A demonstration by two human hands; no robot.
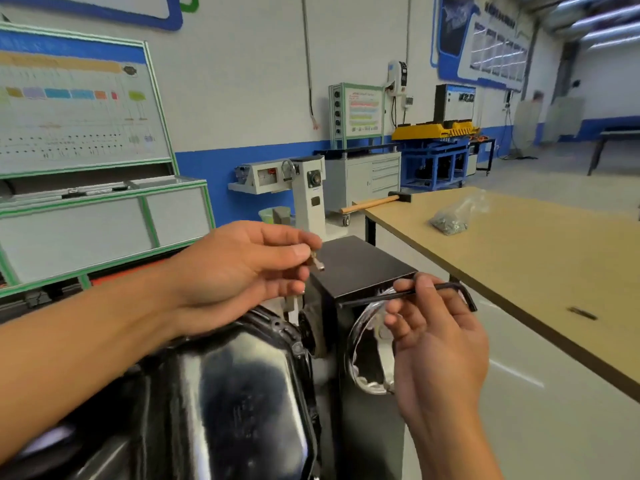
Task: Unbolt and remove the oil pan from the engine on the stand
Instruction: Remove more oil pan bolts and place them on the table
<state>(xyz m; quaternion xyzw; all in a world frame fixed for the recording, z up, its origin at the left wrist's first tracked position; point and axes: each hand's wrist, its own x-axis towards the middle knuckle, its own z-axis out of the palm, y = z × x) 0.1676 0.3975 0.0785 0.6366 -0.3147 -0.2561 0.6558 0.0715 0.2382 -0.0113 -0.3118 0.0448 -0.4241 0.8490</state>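
Left hand (239, 268) pinches 1 bolt (318, 264), right hand (436, 341) grips the hex key (454, 286); oil pan (235, 393) lies below, nearer the left.

The oil pan (221, 393) fills the lower centre of the frame, with the stand's box (360, 261) just right of it. Above the pan the left hand (242, 271) pinches a bolt (317, 263); to its lower right the right hand (440, 344) holds a hex key (446, 287) in front of the box. The table (519, 271) spans the right side, carrying a bag (453, 216) and, at its far corner, a hammer (374, 202).
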